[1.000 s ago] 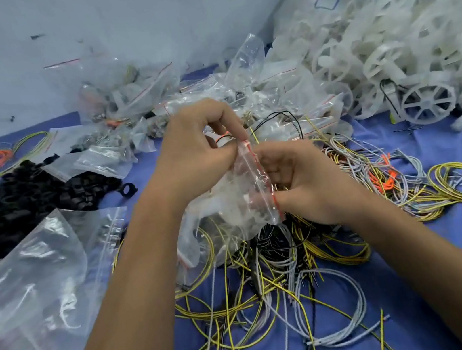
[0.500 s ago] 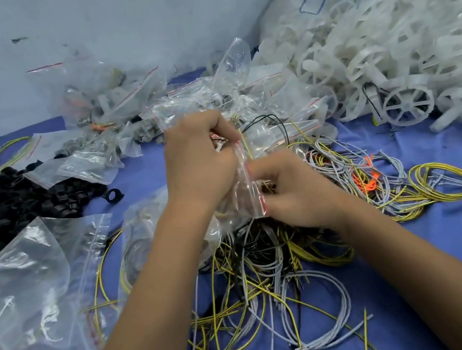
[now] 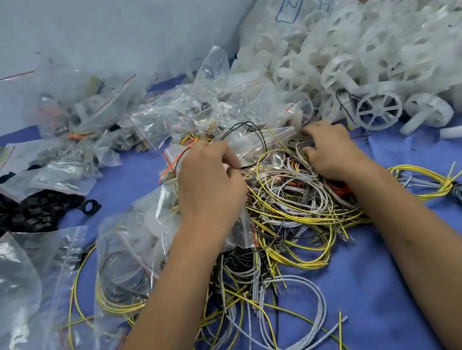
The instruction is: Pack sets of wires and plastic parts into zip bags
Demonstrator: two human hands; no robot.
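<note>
- Head view: left hand grip pinches a zip bag, keeping it ready, I guess.
- Right hand, fingers curled into the wires right of that grip; whether clamped, can't tell.

Bright even light, soft focus, wide-angle warp

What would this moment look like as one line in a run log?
step: gathering wires | left hand: holds zip bag | right hand: fingers curled into wire pile | bag sealed: cannot tell
</note>
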